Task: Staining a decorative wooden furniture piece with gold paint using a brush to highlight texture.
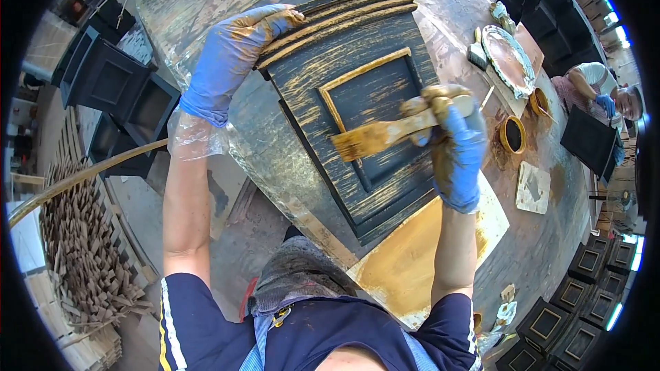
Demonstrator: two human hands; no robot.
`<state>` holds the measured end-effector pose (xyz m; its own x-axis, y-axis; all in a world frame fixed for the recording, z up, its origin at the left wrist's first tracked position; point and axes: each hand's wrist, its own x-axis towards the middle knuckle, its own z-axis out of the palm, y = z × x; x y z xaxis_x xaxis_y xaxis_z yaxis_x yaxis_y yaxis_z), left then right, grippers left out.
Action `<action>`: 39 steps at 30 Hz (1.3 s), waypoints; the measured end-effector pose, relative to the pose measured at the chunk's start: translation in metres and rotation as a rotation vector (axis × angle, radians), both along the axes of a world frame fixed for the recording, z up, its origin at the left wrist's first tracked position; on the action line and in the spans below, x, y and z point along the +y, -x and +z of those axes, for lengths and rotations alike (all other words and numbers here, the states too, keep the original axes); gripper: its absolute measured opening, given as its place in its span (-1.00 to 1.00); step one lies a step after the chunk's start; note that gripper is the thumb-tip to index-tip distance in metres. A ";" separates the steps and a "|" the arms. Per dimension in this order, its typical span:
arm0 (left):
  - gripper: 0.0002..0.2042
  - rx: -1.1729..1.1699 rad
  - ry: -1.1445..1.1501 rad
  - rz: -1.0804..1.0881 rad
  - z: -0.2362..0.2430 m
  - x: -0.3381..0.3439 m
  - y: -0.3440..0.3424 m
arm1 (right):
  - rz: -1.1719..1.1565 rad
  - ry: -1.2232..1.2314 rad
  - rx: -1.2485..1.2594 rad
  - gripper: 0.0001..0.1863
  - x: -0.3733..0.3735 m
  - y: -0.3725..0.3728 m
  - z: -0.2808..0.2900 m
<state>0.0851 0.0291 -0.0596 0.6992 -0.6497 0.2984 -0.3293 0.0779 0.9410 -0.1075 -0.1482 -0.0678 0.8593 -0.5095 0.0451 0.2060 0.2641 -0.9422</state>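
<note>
A black wooden cabinet piece [295,86] with streaks of gold paint stands tilted on the worktable before me. Its moulded top edge and the frame of its recessed panel carry the heaviest gold. My left hand [237,48], in a blue glove stained brown, grips the moulding at the piece's upper left corner. In my right hand [454,144], gloved and smeared with paint, is a flat paintbrush [392,134]. Its gold-coated bristles point left, at the lower left part of the panel frame; whether they touch the wood I cannot tell.
To the right on the table lie a round paint-crusted plate [505,62], another brush [476,53], a bowl of dark liquid [512,135] and a pale square block [533,187]. A paint-stained board [405,254] lies near me. A co-worker [584,86] handles a black panel at far right.
</note>
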 end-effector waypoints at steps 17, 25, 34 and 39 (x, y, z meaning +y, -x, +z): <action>-0.74 -0.123 0.031 -0.052 -0.002 0.004 -0.004 | -0.081 0.005 0.020 -0.83 -0.007 0.026 -0.012; -0.69 -0.171 -0.065 -0.078 -0.004 0.008 -0.007 | -0.186 0.023 0.034 -0.82 -0.012 0.038 -0.017; -0.71 -0.151 -0.066 -0.089 -0.008 0.011 -0.012 | -0.119 0.014 0.051 -0.83 -0.017 0.050 -0.021; -0.73 -0.146 -0.005 -0.100 -0.009 0.011 -0.010 | -0.384 -0.047 -0.095 -0.81 -0.008 0.082 -0.032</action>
<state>0.0948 0.0400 -0.0681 0.5801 -0.7156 0.3891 -0.4535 0.1130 0.8841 -0.1893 -0.1561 -0.0996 0.5991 -0.7962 0.0843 0.3839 0.1934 -0.9029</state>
